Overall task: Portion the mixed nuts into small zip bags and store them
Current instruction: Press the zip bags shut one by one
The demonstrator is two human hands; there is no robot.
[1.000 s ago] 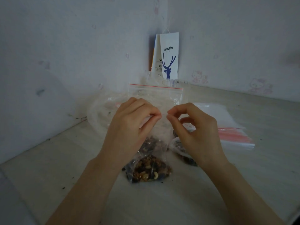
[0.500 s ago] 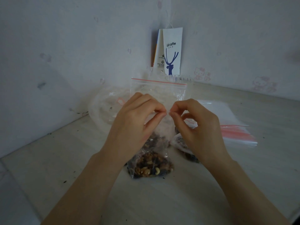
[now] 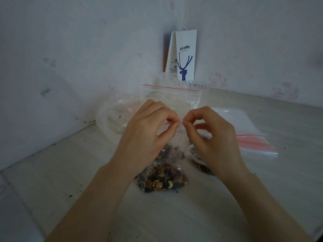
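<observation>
Zip bag (image 3: 172, 100) stands upright on the table (image 3: 52, 172) in front of me, nuts (image 3: 162, 179) pooled at its bottom; a stack of empty bags (image 3: 253, 142) lies to its right; my left hand (image 3: 146, 135) and right hand (image 3: 215, 137) each pinch its near wall between thumb and forefinger, fingertips almost meeting.

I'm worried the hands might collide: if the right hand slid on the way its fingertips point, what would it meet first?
The left hand, whose fingertips pinch the same zip bag right beside the right hand; depth looks matched, though I can't be sure.
</observation>
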